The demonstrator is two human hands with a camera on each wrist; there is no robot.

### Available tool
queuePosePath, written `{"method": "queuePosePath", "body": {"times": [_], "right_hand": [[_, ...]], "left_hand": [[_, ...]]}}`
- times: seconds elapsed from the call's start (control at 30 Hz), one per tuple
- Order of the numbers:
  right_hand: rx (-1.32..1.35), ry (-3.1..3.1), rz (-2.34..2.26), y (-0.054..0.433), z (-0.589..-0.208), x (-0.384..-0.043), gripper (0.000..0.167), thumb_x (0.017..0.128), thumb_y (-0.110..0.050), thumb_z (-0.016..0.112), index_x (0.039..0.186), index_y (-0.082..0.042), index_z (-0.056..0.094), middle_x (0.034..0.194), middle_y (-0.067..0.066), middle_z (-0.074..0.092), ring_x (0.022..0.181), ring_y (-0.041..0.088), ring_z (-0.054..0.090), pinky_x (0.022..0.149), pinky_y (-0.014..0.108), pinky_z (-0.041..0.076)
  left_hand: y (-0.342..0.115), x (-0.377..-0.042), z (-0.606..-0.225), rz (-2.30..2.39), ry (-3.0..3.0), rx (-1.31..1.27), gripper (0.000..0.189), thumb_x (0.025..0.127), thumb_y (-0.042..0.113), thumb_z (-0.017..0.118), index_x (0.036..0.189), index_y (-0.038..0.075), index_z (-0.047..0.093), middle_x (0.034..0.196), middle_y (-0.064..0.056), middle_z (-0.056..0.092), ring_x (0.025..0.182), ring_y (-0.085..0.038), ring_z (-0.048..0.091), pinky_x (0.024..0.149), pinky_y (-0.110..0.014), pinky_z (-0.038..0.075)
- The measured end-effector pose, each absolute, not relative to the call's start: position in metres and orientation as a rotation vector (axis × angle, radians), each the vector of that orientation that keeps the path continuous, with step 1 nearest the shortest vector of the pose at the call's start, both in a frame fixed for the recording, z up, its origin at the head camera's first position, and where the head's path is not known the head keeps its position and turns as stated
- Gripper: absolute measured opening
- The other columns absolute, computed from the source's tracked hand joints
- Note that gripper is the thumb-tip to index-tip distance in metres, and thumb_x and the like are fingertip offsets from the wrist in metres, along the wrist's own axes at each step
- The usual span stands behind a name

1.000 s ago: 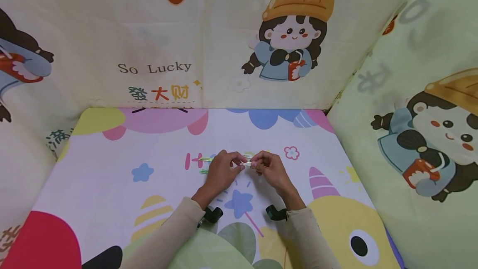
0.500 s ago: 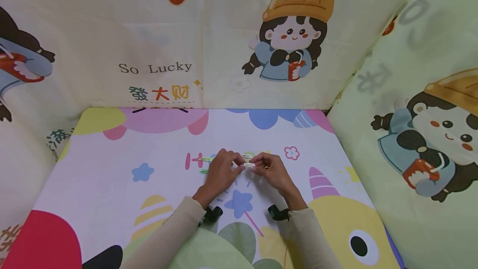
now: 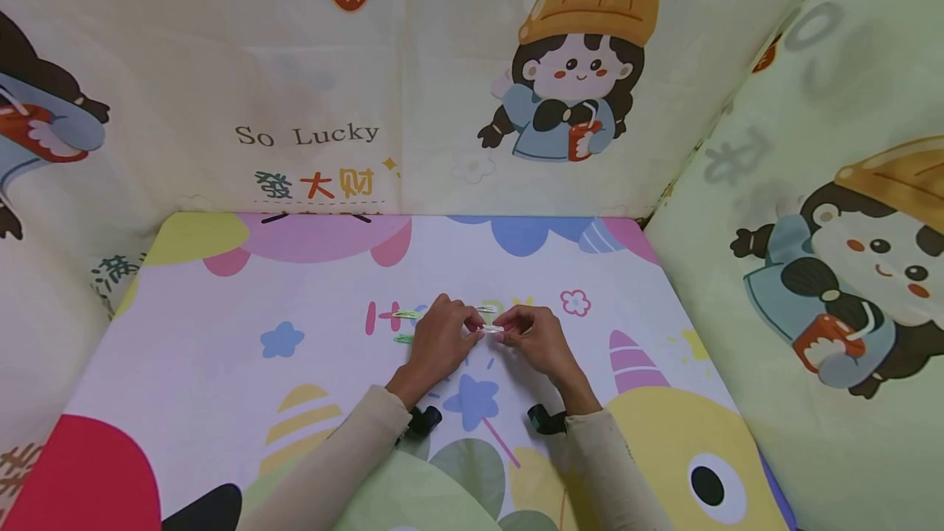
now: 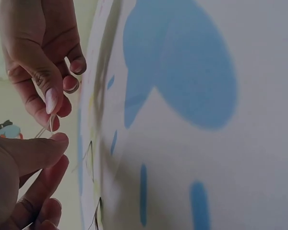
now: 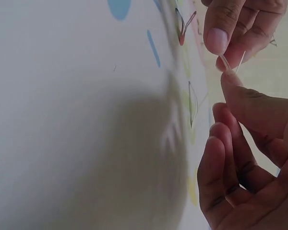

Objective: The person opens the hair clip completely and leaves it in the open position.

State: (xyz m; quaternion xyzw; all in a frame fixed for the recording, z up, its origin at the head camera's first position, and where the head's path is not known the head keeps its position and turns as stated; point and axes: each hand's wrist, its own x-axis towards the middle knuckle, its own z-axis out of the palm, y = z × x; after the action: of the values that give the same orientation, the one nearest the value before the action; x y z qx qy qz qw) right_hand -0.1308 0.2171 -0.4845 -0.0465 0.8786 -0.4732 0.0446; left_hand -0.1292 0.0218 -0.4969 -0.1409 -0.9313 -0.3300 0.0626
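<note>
A pale snap hair clip (image 3: 492, 329) is held between both hands, just above the table. My left hand (image 3: 442, 338) pinches one end between thumb and fingertips, and my right hand (image 3: 541, 341) pinches the other. In the left wrist view the clip's thin arms (image 4: 51, 122) spread apart at the fingertips. The right wrist view also shows the slim strip of the clip (image 5: 225, 62) between the two thumbs. Beyond the hands lies another pale clip (image 3: 486, 310). Left of my left hand lie a yellow-green clip (image 3: 406, 315) and a green clip (image 3: 402, 339), partly covered by it.
The table (image 3: 332, 301) has a printed cover with cartoon shapes. A printed cloth backdrop (image 3: 435, 105) stands behind it, with further cloth walls at left and right. Each wrist carries a small black camera, one of them the right wrist camera (image 3: 546, 419).
Both hands and the pinched hair clip have shifted slightly to the right and nearer. The right fingers have adjusted a little on their end of the clip. The other clips lie still.
</note>
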Motion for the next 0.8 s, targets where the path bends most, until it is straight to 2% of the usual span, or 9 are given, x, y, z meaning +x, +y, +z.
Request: {"method": "queuePosePath", "body": {"times": [0.37,0.8], "right_hand": [[-0.071,2.783,-1.265,0.2123,-0.4891,-0.1331,0.016,0.083,-0.002,0.089,0.091,-0.015,0.083,0.077,0.001,0.074,0.069,0.012,0.061,0.061,0.024,0.047],[-0.07,2.828,-1.171,0.2083,-0.4901,-0.1314,0.015,0.082,-0.004,0.09,0.09,-0.013,0.081,0.076,-0.002,0.073,0.07,0.011,0.062,0.066,0.028,0.051]], "left_hand": [[0.0237,-0.1293,-0.5014,-0.95,-2.833,-0.459,0.013,0.087,0.018,0.089,0.098,0.019,0.082,0.084,0.004,0.073,0.086,-0.013,0.051,0.07,-0.025,0.047],[0.0294,-0.131,-0.5071,-0.808,-2.878,-0.482,0.01,0.087,0.017,0.089,0.093,0.02,0.081,0.079,0.005,0.068,0.085,-0.013,0.049,0.066,-0.024,0.043]]}}
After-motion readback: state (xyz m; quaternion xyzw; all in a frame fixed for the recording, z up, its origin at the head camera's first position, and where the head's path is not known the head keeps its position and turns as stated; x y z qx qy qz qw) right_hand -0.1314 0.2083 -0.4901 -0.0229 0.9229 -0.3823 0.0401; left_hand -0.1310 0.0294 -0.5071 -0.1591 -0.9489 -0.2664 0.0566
